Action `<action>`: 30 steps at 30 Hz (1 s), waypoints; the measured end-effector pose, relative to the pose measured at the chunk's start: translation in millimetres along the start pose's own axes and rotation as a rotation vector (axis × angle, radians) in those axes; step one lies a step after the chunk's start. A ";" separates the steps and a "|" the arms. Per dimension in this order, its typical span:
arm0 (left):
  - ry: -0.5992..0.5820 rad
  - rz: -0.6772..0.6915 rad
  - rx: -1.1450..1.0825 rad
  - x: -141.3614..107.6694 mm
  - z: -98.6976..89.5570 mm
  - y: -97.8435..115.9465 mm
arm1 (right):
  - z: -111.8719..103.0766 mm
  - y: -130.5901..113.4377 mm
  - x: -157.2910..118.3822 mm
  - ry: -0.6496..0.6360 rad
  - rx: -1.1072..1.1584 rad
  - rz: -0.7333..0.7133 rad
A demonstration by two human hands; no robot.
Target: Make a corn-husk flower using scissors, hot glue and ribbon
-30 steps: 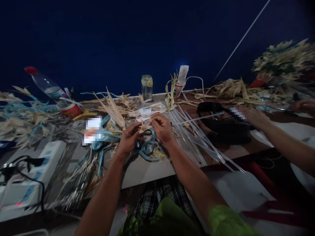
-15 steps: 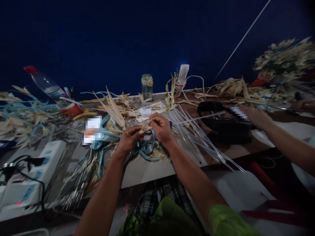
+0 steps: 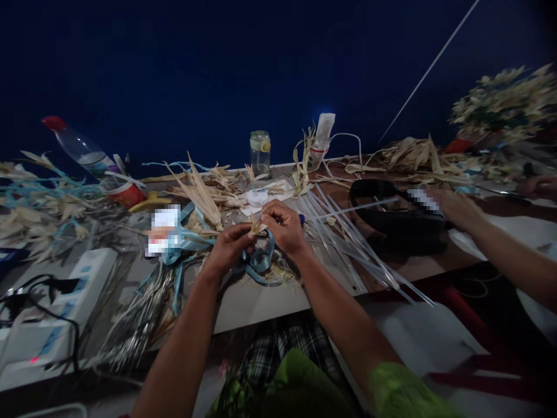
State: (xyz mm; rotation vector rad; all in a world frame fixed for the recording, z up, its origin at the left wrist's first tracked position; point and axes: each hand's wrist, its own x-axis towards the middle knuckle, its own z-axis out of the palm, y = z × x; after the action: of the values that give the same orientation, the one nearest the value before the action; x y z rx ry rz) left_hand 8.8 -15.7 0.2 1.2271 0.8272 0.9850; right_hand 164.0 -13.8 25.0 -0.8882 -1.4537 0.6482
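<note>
Between my two hands is a small piece of dried corn husk (image 3: 255, 227), pale and folded like a little flower. My left hand (image 3: 230, 247) pinches it from below with thumb and fingers. From the other side, my right hand (image 3: 284, 227) grips its upper edge, fingertips bent together. A coil of blue ribbon (image 3: 261, 261) hangs or lies just under both hands; its link to the husk piece is hidden. Something dark blue shows behind my right hand. Long dried corn husks (image 3: 202, 200) lie just beyond my left hand.
Clear thin rods (image 3: 348, 244) lie right of my hands. A bundle of wires (image 3: 143, 313) and a power strip (image 3: 82, 290) are at left. A glass jar (image 3: 260, 154) stands behind. At right, another person's hand (image 3: 461, 206) is near a black strap-like object (image 3: 391, 232).
Both hands stay almost in place. The husk piece between my fingertips has turned slightly, and my right fingers have shifted a little on it.
</note>
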 end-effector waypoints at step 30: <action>0.024 -0.014 0.037 -2.5 3.3 2.3 | 2.1 6.6 3.8 -0.138 0.651 0.762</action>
State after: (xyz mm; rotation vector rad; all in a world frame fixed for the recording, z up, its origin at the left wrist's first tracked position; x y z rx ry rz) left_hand 10.5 -19.0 3.0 1.2417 0.8752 0.9785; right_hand 163.1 -6.7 21.5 -0.8593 -0.8752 1.6634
